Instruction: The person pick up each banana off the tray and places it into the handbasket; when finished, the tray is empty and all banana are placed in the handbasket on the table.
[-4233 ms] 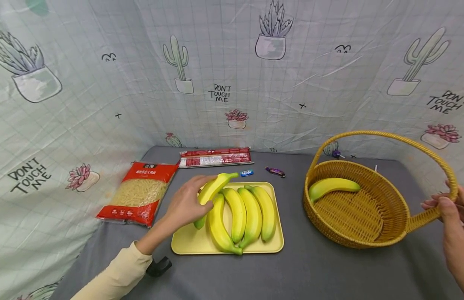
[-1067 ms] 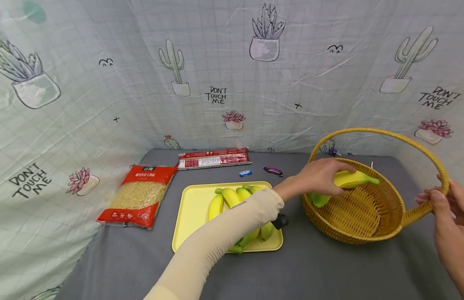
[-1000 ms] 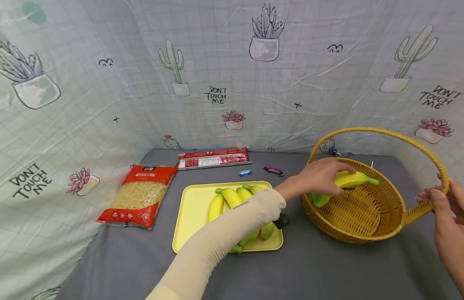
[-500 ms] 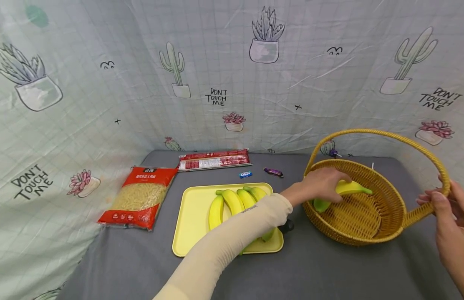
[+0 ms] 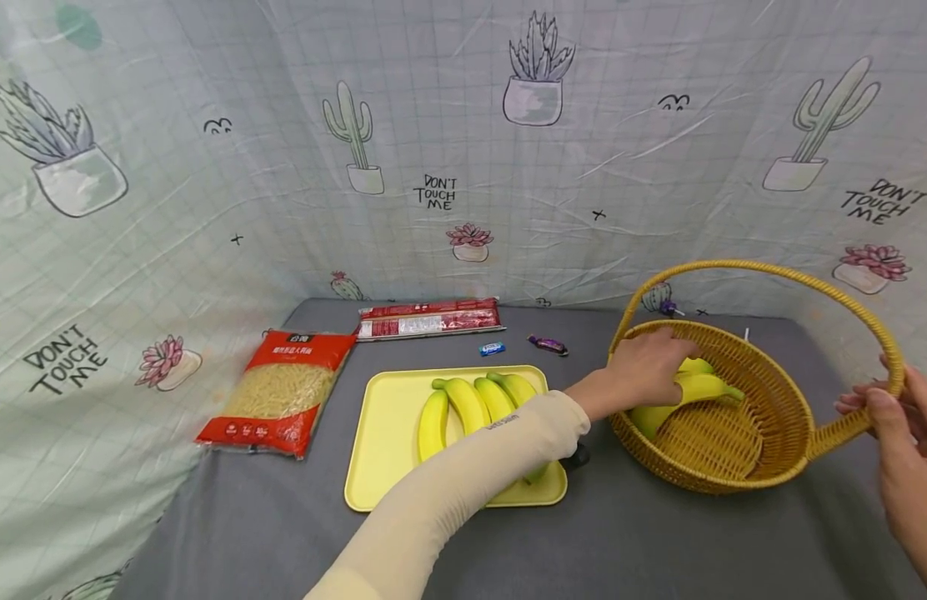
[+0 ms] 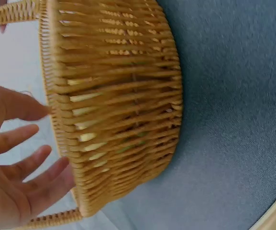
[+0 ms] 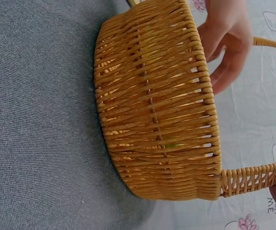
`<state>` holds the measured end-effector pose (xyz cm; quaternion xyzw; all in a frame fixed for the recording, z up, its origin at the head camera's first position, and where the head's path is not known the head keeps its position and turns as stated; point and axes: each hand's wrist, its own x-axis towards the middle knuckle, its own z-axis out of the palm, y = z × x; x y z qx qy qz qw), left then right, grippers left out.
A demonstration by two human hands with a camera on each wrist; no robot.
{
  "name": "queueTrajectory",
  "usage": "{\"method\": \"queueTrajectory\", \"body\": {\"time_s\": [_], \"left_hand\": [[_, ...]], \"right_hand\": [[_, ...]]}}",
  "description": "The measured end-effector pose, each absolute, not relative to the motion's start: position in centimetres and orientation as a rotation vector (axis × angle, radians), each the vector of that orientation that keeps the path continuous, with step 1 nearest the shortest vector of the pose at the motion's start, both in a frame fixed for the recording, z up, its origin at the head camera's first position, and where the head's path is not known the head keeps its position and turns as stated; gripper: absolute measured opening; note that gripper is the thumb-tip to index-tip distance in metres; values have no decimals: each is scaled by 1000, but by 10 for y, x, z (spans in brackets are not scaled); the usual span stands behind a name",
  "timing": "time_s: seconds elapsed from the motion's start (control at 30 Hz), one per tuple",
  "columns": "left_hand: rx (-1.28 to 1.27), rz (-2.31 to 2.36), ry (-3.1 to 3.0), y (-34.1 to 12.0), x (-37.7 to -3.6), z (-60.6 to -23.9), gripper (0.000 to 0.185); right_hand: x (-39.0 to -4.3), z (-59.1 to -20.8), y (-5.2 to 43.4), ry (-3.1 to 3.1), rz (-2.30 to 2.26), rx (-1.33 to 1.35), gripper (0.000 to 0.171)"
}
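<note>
Currently, two bananas (image 5: 699, 389) lie in the basket (image 5: 722, 447), right of the head frame, just beside the left hand (image 5: 645, 371), its fingers loosely spread; at the right edge, the right hand (image 5: 903, 458) pinches the handle (image 5: 764, 265).

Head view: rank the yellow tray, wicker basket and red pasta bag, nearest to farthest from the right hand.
1. Wicker basket: its handle is held by the right hand.
2. Yellow tray: left of the basket.
3. Red pasta bag: left of the tray.
</note>
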<state>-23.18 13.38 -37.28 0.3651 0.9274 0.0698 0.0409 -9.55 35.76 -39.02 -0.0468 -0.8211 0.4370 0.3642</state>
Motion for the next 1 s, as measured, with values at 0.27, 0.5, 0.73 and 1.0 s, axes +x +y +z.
{"method": "queueTrajectory", "body": {"time_s": [0.27, 0.5, 0.73, 1.0], "left_hand": [[1248, 465, 2765, 103, -217, -364, 51], [1357, 601, 2731, 65, -203, -360, 51], [1435, 731, 2754, 33, -199, -369, 52], [1407, 817, 2806, -1, -197, -370, 50]], "right_hand": [[-95, -391, 357, -2127, 1100, -115, 42], [-95, -391, 354, -2104, 1081, -63, 41], [-95, -391, 355, -2101, 1097, -73, 42], [-97, -391, 355, -2105, 1082, -64, 42]]}}
